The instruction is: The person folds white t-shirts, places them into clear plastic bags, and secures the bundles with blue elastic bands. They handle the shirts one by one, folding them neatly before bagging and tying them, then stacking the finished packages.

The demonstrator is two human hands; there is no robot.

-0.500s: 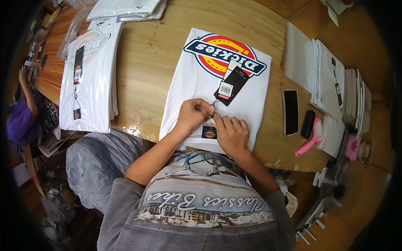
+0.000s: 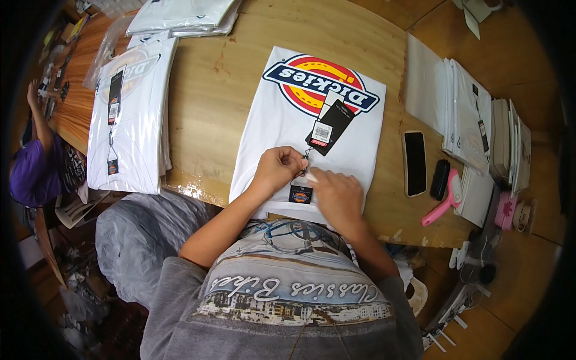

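Observation:
A folded white T-shirt (image 2: 252,141) with a red, yellow and blue printed logo lies flat in front of me. Black and white hang tags (image 2: 331,128) rest on it, tied by a thin dark cord to the collar area. My left hand (image 2: 279,171) pinches this cord just below the tags. Close beside it, my right hand (image 2: 339,195) has its fingers curled in at the cord's lower part, slightly blurred; a small whitish bit shows at its fingertips, and what they grip is hidden. The black neck label (image 2: 300,194) lies between my wrists.
Bagged white shirts (image 2: 129,144) are stacked at the left, with another bagged pile (image 2: 180,17) behind. To the right lie a phone (image 2: 414,163), a black brush (image 2: 441,180), a pink-handled lint roller (image 2: 444,198) and more packed shirts (image 2: 468,114). A person in purple (image 2: 39,168) is at far left.
My right hand has shifted slightly to the right and down, uncovering more of the neck label. My left hand keeps its pinch. At far left, the other person's hand has moved up.

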